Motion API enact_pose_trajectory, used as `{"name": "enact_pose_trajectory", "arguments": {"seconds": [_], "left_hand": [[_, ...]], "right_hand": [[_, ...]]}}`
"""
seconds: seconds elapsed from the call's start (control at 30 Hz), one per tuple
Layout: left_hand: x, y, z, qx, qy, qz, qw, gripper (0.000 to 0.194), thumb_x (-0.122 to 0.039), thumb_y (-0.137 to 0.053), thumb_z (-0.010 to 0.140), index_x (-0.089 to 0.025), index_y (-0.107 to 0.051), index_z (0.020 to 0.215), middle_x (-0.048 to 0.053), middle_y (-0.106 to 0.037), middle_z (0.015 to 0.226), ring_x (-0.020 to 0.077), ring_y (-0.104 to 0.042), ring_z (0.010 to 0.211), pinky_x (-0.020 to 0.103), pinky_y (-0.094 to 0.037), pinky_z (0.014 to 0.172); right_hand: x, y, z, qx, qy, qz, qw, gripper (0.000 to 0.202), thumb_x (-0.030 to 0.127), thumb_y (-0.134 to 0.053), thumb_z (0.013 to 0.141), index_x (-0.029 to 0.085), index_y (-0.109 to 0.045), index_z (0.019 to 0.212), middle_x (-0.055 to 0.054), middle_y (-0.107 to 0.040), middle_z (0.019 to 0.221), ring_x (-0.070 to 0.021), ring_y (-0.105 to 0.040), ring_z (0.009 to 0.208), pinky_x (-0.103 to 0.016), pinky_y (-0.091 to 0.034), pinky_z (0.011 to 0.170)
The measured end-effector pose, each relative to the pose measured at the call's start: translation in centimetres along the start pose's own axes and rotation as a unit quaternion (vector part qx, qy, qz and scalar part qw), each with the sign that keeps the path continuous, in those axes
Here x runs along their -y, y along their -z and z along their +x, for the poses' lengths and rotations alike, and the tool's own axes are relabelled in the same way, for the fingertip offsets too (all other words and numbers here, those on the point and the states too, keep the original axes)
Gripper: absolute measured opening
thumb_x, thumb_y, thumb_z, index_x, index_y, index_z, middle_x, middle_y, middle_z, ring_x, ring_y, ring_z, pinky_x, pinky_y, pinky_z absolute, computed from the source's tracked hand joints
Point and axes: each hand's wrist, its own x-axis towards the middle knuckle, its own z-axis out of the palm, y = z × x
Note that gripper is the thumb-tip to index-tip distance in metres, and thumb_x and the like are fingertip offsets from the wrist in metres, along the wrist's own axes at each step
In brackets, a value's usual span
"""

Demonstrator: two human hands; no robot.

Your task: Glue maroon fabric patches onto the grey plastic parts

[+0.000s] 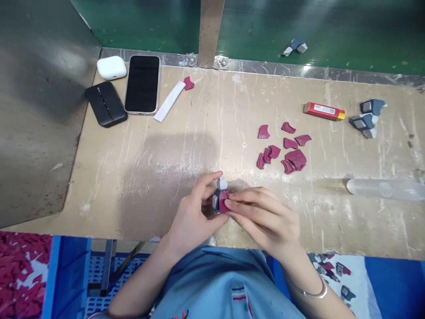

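Near the table's front edge, my left hand (195, 212) grips a small dark blue and light grey plastic part (215, 200) between thumb and fingers. A maroon plastic piece (223, 201) lies against that part's right side. The fingertips of my right hand (265, 215) are closed on the maroon piece, partly covering it. Whether the two pieces are fully joined I cannot tell. To the right, beyond my right hand, several loose maroon pieces (295, 158) are scattered on the table.
Two blue-grey parts (365, 118) rest at the right, near a red lighter (323, 111) and a translucent tube (385, 189). At the back left lie a phone (142, 85), a white case (112, 68), a black device (106, 104) and a white strip (170, 101). A metal panel (36, 110) borders the left.
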Motion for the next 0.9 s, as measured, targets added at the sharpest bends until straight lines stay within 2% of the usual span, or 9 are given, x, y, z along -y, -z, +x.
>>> {"name": "enact_pose_trajectory", "arguments": {"seconds": [0.2, 0.33, 0.4, 0.5, 0.6, 0.7, 0.73, 0.8, 0.9], "left_hand": [[-0.5, 0.4, -0.2, 0.064, -0.007, -0.079, 0.995, 0.065, -0.015, -0.074, 0.088, -0.024, -0.049, 0.148, 0.005, -0.077, 0.112, 0.0194, -0.077, 0.103, 0.028, -0.060, 0.093], [0.3, 0.6, -0.4, 0.041, 0.023, -0.156, 0.987, 0.051, -0.032, -0.077, 0.098, -0.027, -0.056, 0.144, 0.006, -0.080, 0.112, 0.0214, -0.078, 0.107, 0.030, -0.060, 0.097], [0.9, 0.6, -0.3, 0.028, 0.020, -0.183, 0.983, 0.047, -0.038, -0.078, 0.098, -0.028, -0.061, 0.141, 0.007, -0.081, 0.112, 0.0208, -0.078, 0.106, 0.029, -0.061, 0.095], [1.4, 0.5, -0.2, 0.011, -0.005, -0.206, 0.978, 0.044, -0.038, -0.080, 0.097, -0.027, -0.065, 0.137, 0.006, -0.082, 0.107, 0.0191, -0.079, 0.100, 0.029, -0.063, 0.091], [1.1, 0.4, -0.2, -0.015, 0.000, -0.239, 0.971, 0.043, -0.036, -0.085, 0.094, -0.025, -0.068, 0.132, 0.004, -0.082, 0.100, 0.0180, -0.078, 0.095, 0.029, -0.064, 0.089], [0.9, 0.4, 0.1, -0.034, 0.019, -0.280, 0.959, 0.047, -0.037, -0.088, 0.091, -0.025, -0.068, 0.131, 0.004, -0.081, 0.097, 0.0177, -0.077, 0.095, 0.029, -0.066, 0.086], [1.0, 0.4, 0.3, -0.034, 0.020, -0.290, 0.956, 0.049, -0.039, -0.090, 0.089, -0.025, -0.068, 0.131, 0.004, -0.081, 0.098, 0.0187, -0.078, 0.096, 0.030, -0.067, 0.085], [1.0, 0.5, 0.6, -0.030, 0.028, -0.300, 0.953, 0.054, -0.043, -0.093, 0.085, -0.024, -0.069, 0.129, 0.006, -0.082, 0.102, 0.0212, -0.078, 0.101, 0.033, -0.068, 0.086], [0.9, 0.7, 0.9, -0.037, 0.045, -0.305, 0.950, 0.054, -0.044, -0.094, 0.083, -0.024, -0.071, 0.128, 0.006, -0.081, 0.108, 0.0212, -0.078, 0.106, 0.034, -0.068, 0.093]], "right_hand": [[0.5, 0.2, 0.1, 0.018, -0.039, 0.002, 0.999, 0.019, 0.017, -0.068, 0.100, 0.024, -0.081, 0.112, -0.007, -0.079, 0.106, -0.0191, -0.077, 0.096, -0.032, -0.068, 0.080], [1.0, 1.5, 1.3, 0.077, -0.044, 0.032, 0.996, 0.023, 0.017, -0.061, 0.103, 0.025, -0.079, 0.116, -0.006, -0.079, 0.110, -0.0182, -0.078, 0.103, -0.031, -0.067, 0.084], [-0.2, 2.3, 3.2, 0.076, -0.062, 0.052, 0.994, 0.024, 0.018, -0.057, 0.105, 0.026, -0.078, 0.113, -0.005, -0.080, 0.107, -0.0169, -0.078, 0.101, -0.030, -0.067, 0.084], [-5.6, 3.5, 8.5, -0.013, -0.116, -0.026, 0.993, 0.024, 0.024, -0.054, 0.106, 0.026, -0.078, 0.107, -0.006, -0.080, 0.105, -0.0199, -0.077, 0.095, -0.036, -0.066, 0.083], [-13.4, 4.0, 15.6, -0.058, -0.175, -0.192, 0.964, 0.037, 0.015, -0.057, 0.098, 0.021, -0.072, 0.131, -0.016, -0.069, 0.141, -0.0328, -0.065, 0.133, -0.055, -0.056, 0.111], [-20.0, 3.7, 21.8, 0.007, -0.250, -0.285, 0.925, 0.057, 0.016, -0.057, 0.098, 0.021, -0.055, 0.155, -0.018, -0.036, 0.174, -0.0471, -0.034, 0.159, -0.073, -0.035, 0.122], [-21.6, 3.5, 23.3, 0.031, -0.258, -0.290, 0.921, 0.056, 0.018, -0.058, 0.098, 0.021, -0.056, 0.154, -0.018, -0.032, 0.176, -0.0502, -0.029, 0.160, -0.076, -0.033, 0.121], [-23.6, 3.1, 25.2, 0.045, -0.278, -0.289, 0.915, 0.046, 0.020, -0.057, 0.101, 0.019, -0.063, 0.146, -0.021, -0.038, 0.171, -0.0506, -0.036, 0.155, -0.076, -0.033, 0.118], [-24.4, 2.7, 26.3, 0.016, -0.244, -0.271, 0.931, 0.031, 0.026, -0.061, 0.103, 0.014, -0.071, 0.130, -0.021, -0.054, 0.152, -0.0374, -0.051, 0.139, -0.062, -0.039, 0.119]]}}
